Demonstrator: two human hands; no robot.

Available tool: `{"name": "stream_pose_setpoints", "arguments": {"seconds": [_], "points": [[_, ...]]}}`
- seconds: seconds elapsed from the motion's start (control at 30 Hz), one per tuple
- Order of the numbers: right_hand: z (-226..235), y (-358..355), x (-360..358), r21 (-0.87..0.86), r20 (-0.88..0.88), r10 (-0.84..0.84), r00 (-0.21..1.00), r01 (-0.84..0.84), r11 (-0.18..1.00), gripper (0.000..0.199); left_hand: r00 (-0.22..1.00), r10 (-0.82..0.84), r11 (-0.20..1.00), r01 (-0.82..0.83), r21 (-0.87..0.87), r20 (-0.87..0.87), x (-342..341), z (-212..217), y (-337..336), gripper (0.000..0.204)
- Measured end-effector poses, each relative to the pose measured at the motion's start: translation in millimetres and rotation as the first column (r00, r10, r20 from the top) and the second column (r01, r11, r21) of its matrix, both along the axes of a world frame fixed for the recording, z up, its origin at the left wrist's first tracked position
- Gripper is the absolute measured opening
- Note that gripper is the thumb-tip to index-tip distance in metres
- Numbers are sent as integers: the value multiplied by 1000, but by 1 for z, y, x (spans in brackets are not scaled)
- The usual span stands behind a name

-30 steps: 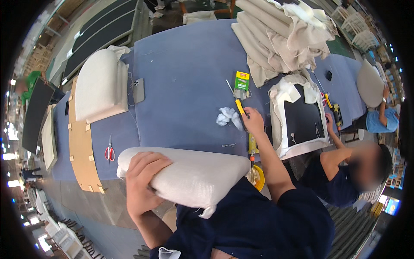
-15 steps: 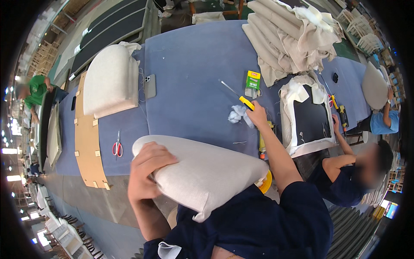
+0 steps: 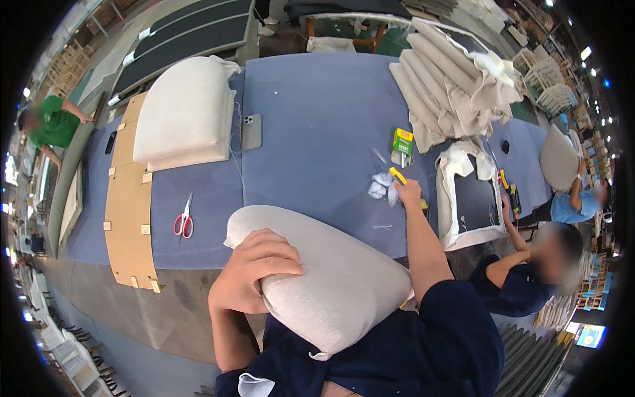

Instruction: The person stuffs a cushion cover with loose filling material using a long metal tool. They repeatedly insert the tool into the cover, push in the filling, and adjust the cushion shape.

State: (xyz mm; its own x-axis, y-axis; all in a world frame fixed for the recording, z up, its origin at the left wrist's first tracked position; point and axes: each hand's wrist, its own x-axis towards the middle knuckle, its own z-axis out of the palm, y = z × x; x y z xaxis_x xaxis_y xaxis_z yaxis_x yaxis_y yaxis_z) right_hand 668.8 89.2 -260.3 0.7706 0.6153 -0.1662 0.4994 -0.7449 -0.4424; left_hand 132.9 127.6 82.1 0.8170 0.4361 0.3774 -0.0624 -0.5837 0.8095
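Observation:
A beige fabric-covered cushion [image 3: 344, 278] is tilted against my body, one cloth corner hanging down at its lower edge. My left hand [image 3: 261, 271] grips its left side, fingers curled over the edge. Over the blue table, my right hand [image 3: 409, 192] is closed around a screwdriver [image 3: 397, 175] with a yellow handle; its thin shaft points up and left, smeared by motion. White stuffing tufts [image 3: 380, 186] lie just left of that hand. Beyond it stands a green and yellow box [image 3: 402, 144]. Short pale threads [image 3: 381, 227] rest nearby.
Red-handled scissors [image 3: 184, 220], a phone [image 3: 252, 132] and stacked finished cushions [image 3: 185, 112] lie to the left, beside a wooden board [image 3: 129, 218] with small blocks. Folded beige covers [image 3: 450, 86] are piled at far right. A co-worker [image 3: 522, 271] sits close on my right by a padded frame [image 3: 450, 198].
My view has shifted, so the table things appear further right and lower. The screwdriver is still in my right hand, its shaft now blurred. My left hand keeps its grip on the cushion.

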Motion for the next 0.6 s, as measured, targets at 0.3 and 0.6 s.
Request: {"name": "stream_pose_setpoints", "arguments": {"seconds": [0.3, 0.6], "points": [[248, 76, -105, 729, -372, 380, 847, 14, 684, 28, 868, -281, 813, 442, -380, 408, -3, -7, 58, 67], [355, 51, -269, 755, -280, 844, 458, -438, 488, 26, 942, 329, 836, -325, -441, -69, 94, 43, 90, 41]]}}
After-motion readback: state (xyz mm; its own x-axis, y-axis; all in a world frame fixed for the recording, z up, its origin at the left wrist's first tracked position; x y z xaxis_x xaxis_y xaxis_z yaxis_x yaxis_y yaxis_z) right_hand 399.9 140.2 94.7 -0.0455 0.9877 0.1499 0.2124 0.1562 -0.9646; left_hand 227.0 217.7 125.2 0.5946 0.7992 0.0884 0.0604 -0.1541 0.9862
